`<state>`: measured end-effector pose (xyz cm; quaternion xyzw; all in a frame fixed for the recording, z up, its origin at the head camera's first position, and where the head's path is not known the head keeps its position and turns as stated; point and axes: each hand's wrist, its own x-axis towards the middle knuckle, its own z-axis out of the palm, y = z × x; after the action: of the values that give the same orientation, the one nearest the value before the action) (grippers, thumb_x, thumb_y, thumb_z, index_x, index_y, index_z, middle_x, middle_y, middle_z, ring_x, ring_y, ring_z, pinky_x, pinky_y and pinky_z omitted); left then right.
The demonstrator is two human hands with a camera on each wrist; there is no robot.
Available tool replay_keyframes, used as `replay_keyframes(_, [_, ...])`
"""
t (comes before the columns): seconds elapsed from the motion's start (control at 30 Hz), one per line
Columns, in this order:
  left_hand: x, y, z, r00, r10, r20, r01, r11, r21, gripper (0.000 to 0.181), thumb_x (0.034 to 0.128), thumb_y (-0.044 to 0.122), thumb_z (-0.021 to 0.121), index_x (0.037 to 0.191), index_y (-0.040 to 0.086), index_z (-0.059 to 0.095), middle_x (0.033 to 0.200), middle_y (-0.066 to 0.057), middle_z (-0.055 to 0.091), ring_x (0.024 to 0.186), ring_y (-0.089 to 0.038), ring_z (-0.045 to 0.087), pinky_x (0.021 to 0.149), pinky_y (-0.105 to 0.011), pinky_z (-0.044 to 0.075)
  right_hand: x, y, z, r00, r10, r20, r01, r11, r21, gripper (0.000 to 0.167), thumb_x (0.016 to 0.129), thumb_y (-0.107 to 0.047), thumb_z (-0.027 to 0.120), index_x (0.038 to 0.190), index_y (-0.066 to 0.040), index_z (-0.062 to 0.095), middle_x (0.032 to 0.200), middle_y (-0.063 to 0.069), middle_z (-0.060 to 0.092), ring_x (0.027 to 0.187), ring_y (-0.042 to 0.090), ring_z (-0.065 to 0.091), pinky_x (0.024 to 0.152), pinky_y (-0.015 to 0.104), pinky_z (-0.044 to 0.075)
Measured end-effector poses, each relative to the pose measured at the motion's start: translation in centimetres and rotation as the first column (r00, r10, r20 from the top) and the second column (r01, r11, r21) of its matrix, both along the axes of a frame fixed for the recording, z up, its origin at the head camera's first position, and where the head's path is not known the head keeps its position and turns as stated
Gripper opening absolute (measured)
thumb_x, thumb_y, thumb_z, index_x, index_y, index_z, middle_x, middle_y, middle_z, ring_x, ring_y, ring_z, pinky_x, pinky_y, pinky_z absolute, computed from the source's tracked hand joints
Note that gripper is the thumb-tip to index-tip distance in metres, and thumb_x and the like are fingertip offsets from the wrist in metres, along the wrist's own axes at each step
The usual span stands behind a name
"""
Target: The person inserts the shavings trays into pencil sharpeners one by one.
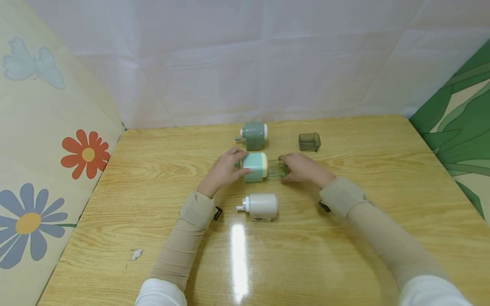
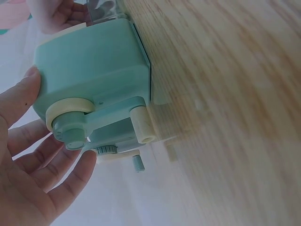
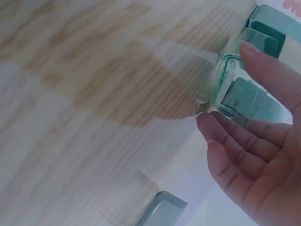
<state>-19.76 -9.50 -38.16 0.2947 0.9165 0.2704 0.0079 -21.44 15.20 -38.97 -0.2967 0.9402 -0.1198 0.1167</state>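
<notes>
A mint-green crank pencil sharpener (image 1: 253, 168) with a cream end stands mid-table in the head view. My left hand (image 1: 223, 171) holds it at the crank end, thumb on one side and fingers round the other; the crank handle (image 2: 142, 125) shows in the left wrist view. From its opposite end sticks out a clear green shavings drawer (image 1: 273, 169). My right hand (image 1: 304, 169) pinches the drawer's outer end between thumb and fingers. In the right wrist view the drawer (image 3: 230, 94) lies partly behind the fingers, its inner end near the sharpener body.
Behind stands a darker green crank sharpener (image 1: 254, 137), with a loose smoky clear drawer (image 1: 309, 142) to its right. A cream-white crank sharpener (image 1: 263, 206) sits nearer me. A white cloth (image 1: 264, 76) hangs along the table's (image 1: 160, 170) far edge.
</notes>
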Motion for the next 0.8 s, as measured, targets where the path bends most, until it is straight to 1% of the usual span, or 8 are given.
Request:
replay_keyframes(0.33, [0.04,-0.01,0.01,1.0,0.003,-0.003,-0.003,1.0,-0.003,0.055,0.0843,0.029,0.065,0.127,-0.003,0.05,0.117,-0.014,0.052,0.098,-0.023,0.055,0.084,-0.033,0.047,0.31,-0.48,0.06,1.0,0.0,0.0,0.0,1.0,-0.027,0.067,0.072,-0.019,0.078,0.121,0.014,0.046,0.109,0.027,0.057,0.097,0.036,0.057,0.086,0.045,0.046])
replay_keyframes(0.6, [-0.06,0.04,0.03,1.0,0.0,-0.005,0.0,1.0,0.007,0.055,0.084,0.028,0.065,0.126,-0.004,0.049,0.117,-0.015,0.053,0.098,-0.023,0.055,0.085,-0.033,0.047,0.34,-0.85,0.04,1.0,-0.004,0.004,0.004,0.999,-0.035,0.068,0.072,-0.021,0.078,0.121,0.013,0.046,0.108,0.026,0.058,0.095,0.035,0.057,0.085,0.044,0.047])
replay_keyframes(0.8, [-0.05,-0.01,-0.01,1.0,0.002,-0.003,-0.002,1.0,0.004,0.055,0.0839,0.028,0.065,0.126,-0.004,0.049,0.117,-0.015,0.052,0.098,-0.024,0.054,0.085,-0.033,0.047,0.3,-0.97,-0.07,1.0,-0.005,0.018,0.005,0.999,-0.042,0.067,0.073,-0.02,0.077,0.121,0.013,0.046,0.109,0.027,0.057,0.097,0.036,0.057,0.086,0.044,0.047])
